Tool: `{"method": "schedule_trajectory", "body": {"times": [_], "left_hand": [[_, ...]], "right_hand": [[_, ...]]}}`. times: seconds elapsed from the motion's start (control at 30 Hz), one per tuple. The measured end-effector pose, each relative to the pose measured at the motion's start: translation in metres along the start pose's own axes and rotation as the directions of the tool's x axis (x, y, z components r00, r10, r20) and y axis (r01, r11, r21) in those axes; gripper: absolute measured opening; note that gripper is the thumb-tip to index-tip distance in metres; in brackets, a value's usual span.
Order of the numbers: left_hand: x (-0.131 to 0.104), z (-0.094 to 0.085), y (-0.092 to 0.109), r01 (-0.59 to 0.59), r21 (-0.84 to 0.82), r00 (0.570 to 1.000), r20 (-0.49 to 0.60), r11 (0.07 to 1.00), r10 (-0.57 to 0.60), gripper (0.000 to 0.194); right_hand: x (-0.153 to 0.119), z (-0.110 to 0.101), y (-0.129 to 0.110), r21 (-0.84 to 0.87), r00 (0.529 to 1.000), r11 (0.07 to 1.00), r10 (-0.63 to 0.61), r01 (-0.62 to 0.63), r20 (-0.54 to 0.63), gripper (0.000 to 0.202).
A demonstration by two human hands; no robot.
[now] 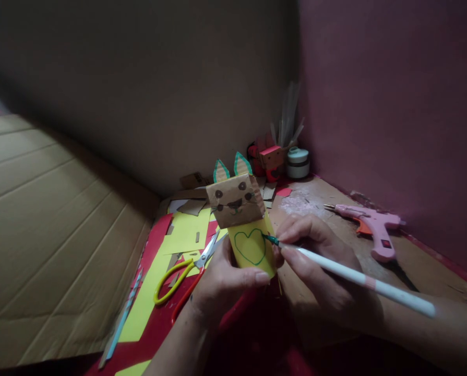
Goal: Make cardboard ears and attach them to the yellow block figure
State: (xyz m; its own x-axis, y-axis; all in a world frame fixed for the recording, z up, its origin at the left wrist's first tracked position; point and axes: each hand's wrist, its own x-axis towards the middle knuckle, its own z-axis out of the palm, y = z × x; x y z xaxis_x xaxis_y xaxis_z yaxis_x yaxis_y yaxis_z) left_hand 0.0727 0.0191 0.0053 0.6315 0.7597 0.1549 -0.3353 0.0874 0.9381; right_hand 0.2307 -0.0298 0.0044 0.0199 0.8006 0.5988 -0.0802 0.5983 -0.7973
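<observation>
A paper animal figure (237, 209) stands upright in my left hand (227, 274), whose thumb lies across the bottom of its yellow body. Its brown cardboard head has a drawn face and two ears edged in green. A green heart outline (250, 247) shows on the yellow front. My right hand (319, 256) pinches a white paintbrush (346, 270) near its bristles. The green, wet-looking tip is at the heart's upper right edge. Just left of my left hand lie scissors (190, 269) with one yellow and one red handle, partly hidden by the hand.
A pink glue gun (374, 222) lies at the right. At the back stand a lidded jar (298, 163), glue sticks (288, 117) and a red figure (271, 162). Yellow paper (139, 308) and a striped pencil (126, 313) are at the left, beside a large cardboard sheet (61, 240).
</observation>
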Motion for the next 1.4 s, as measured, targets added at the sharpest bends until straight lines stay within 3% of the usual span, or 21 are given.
{"method": "schedule_trajectory", "body": {"times": [0.63,1.4], "left_hand": [[0.0001,-0.0014,0.0012,0.002,-0.002,1.0,0.025,1.0,-0.002,0.031],[0.0011,-0.0015,0.0016,0.007,-0.027,0.999,0.05,1.0,-0.005,0.032]], "right_hand": [[0.0,0.0068,-0.0003,0.0,0.996,1.0,-0.005,0.005,-0.084,0.007],[-0.0001,0.0072,0.0044,-0.031,0.995,0.999,-0.029,0.026,-0.096,0.01]]}}
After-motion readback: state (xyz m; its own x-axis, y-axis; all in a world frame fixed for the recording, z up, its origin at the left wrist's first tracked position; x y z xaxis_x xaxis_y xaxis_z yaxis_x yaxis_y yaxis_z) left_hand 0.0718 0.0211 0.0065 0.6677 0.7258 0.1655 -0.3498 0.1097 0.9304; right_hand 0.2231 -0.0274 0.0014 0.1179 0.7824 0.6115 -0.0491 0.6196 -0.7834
